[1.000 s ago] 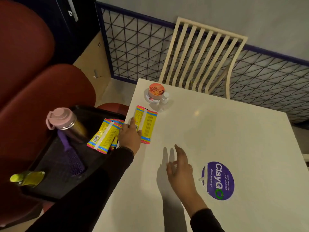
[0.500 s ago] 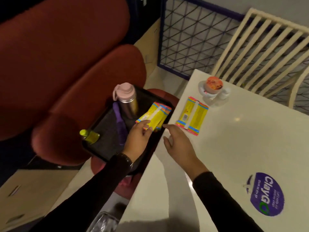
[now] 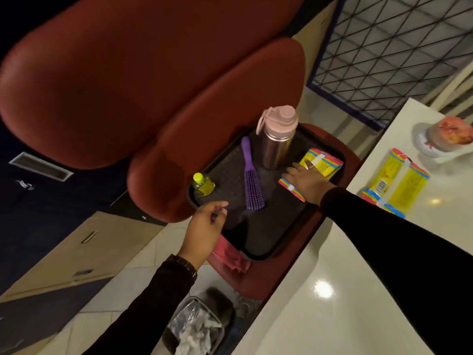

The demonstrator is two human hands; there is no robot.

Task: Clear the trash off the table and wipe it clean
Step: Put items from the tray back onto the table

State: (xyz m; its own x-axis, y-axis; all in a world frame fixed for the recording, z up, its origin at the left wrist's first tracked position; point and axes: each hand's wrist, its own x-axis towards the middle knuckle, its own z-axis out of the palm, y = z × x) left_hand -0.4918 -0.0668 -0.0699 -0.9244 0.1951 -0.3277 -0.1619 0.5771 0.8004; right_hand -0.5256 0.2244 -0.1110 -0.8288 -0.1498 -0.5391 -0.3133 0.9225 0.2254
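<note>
A black tray [image 3: 258, 242] sits on a red chair seat beside the white table [image 3: 340, 311]. Yellow snack packets [image 3: 323, 163] lie at the tray's right side. My right hand [image 3: 307, 178] rests flat on them with its fingers stretched out. My left hand [image 3: 206, 224] hovers over the tray's near-left edge, loosely curled and holding nothing. Two more yellow packets [image 3: 398, 187] lie on the table near its left edge. A small cup with an orange lid [image 3: 450, 134] stands further back on the table.
On the tray stand a pink-capped metal bottle [image 3: 277, 139], a purple hairbrush [image 3: 250, 180] and a small yellow bottle [image 3: 202, 185]. A pink cloth [image 3: 231, 258] sticks out below the tray. A lined bin [image 3: 197, 326] with crumpled paper stands on the floor.
My left hand let go of the packets on the tray and drew back to the near-left edge. My right hand moved from the table edge onto those packets. The view swung left.
</note>
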